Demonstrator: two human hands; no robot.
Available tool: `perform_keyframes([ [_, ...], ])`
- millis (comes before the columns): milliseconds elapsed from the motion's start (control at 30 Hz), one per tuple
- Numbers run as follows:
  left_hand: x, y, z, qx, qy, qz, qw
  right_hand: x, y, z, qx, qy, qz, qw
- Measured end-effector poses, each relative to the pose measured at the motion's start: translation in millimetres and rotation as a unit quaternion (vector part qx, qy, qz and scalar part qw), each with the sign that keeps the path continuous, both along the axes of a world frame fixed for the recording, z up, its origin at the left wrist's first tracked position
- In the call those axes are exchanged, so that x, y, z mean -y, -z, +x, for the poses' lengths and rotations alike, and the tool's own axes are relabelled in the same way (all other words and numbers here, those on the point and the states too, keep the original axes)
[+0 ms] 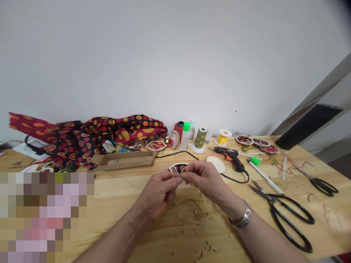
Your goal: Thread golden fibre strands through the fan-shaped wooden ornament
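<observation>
My left hand (160,190) and my right hand (205,179) meet above the wooden table (115,215), thumbs and fingertips pinched together. What lies between the fingertips is too small or hidden to make out. Just beyond them is a leaf-shaped ornament (175,168) with a pale cut-out rim and dark patterned middle, partly covered by my right hand; I cannot tell whether the fingers touch it. A cream oval disc (216,165) lies to the right of my right hand. Loose threads (186,203) and dark snippets are scattered below the hands.
A glue gun (231,157), large black scissors (285,210) and smaller scissors (323,185) lie right. Thread spools (201,138), a green-capped bottle (184,137) and finished ornaments (244,140) stand or lie behind. Patterned cloth (109,128) and a cardboard tray (123,160) are left.
</observation>
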State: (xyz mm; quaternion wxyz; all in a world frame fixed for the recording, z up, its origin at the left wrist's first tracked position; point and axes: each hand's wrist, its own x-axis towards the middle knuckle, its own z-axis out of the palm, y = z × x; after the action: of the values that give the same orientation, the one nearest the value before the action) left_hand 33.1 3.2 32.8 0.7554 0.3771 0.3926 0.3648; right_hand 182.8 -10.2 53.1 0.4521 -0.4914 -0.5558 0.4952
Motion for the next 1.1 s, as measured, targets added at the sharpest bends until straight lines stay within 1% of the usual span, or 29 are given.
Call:
perform_keyframes([
  [300, 0.3, -1.1, -0.4, -0.025, -0.012, 0.016, 0.999, -0.3, 3.5, -0.3, 0.008, 0.001, 0.009, 1.000],
  [500, -0.8, -2.0, 0.9, -0.029, -0.018, 0.018, 0.999, -0.7, 3.5, -1.8, 0.008, 0.005, -0.001, 1.000],
  [767, -0.1, -4.3, 0.6, -0.030, -0.033, 0.015, 0.999, -2.5, 5.3, 3.8, -0.015, -0.023, -0.015, 1.000],
  [867, -0.7, -2.8, 0.3, -0.030, -0.043, 0.013, 0.999, -3.7, 4.5, 7.9, 0.032, -0.042, 0.018, 0.998],
  [933, -2.0, -1.9, -0.1, -0.032, -0.057, 0.012, 0.998, -3.8, 3.2, 10.9, 0.100, -0.046, 0.060, 0.992],
  [1033, -3.9, -1.3, -0.6, -0.033, -0.077, 0.009, 0.996, -1.8, 1.1, 14.0, 0.207, -0.028, 0.102, 0.973],
  [1100, -4.4, -0.9, -0.9, -0.033, -0.087, 0.007, 0.996, 1.0, -0.4, 14.1, 0.242, -0.016, 0.112, 0.964],
])
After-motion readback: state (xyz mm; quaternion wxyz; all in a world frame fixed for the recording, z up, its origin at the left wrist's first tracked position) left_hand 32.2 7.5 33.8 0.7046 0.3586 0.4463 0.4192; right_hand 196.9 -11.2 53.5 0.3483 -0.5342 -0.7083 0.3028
